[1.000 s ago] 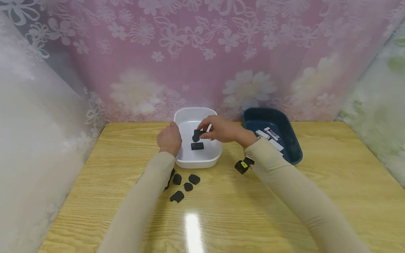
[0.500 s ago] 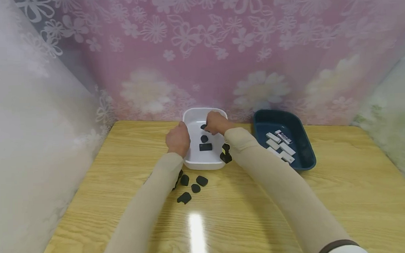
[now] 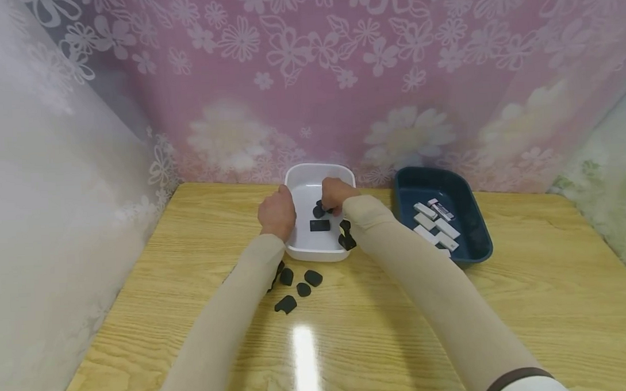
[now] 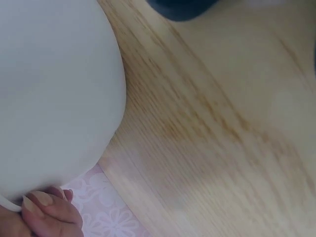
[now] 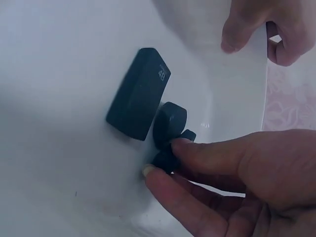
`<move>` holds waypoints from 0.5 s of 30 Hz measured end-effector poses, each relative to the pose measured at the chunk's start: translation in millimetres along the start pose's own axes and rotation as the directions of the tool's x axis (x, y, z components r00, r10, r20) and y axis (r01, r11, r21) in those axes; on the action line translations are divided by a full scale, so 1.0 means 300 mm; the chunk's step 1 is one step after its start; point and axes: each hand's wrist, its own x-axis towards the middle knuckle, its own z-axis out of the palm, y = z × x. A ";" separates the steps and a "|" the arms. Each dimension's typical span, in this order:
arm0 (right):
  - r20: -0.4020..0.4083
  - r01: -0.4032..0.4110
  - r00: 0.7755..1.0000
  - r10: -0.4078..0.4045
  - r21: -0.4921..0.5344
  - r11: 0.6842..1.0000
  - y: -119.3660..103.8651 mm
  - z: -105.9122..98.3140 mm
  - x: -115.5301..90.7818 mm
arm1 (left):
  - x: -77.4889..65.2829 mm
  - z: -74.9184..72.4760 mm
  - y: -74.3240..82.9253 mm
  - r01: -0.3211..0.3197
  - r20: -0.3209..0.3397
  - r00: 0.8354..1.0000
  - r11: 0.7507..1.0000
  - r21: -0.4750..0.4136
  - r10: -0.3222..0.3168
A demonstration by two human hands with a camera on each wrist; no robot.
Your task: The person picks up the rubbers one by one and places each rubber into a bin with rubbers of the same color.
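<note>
Inside a white basin [image 3: 315,255] gripped on its left side by the left hand [image 3: 277,213], the right hand [image 3: 337,193] pinches a half-hidden black chunk [image 5: 165,159], axis unclear, beyond a 4B eraser [image 3: 320,225] lying left-to-right.

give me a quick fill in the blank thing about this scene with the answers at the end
The ____ hand grips the white tub.
The black block inside it is marked ____.
The other tub, with white bars in it, is dark ____.

Missing words: left; 4B; blue.
</note>
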 end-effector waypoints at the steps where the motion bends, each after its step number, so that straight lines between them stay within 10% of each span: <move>1: 0.002 -0.008 1.000 0.008 -0.003 1.000 0.002 0.000 0.004 | -0.001 -0.002 0.002 0.001 0.002 1.000 1.000 0.000 -0.001; 15: 0.012 -0.029 1.000 0.028 0.095 0.995 0.031 -0.014 -0.018 | -0.010 -0.010 0.000 -0.011 0.008 1.000 1.000 0.010 0.011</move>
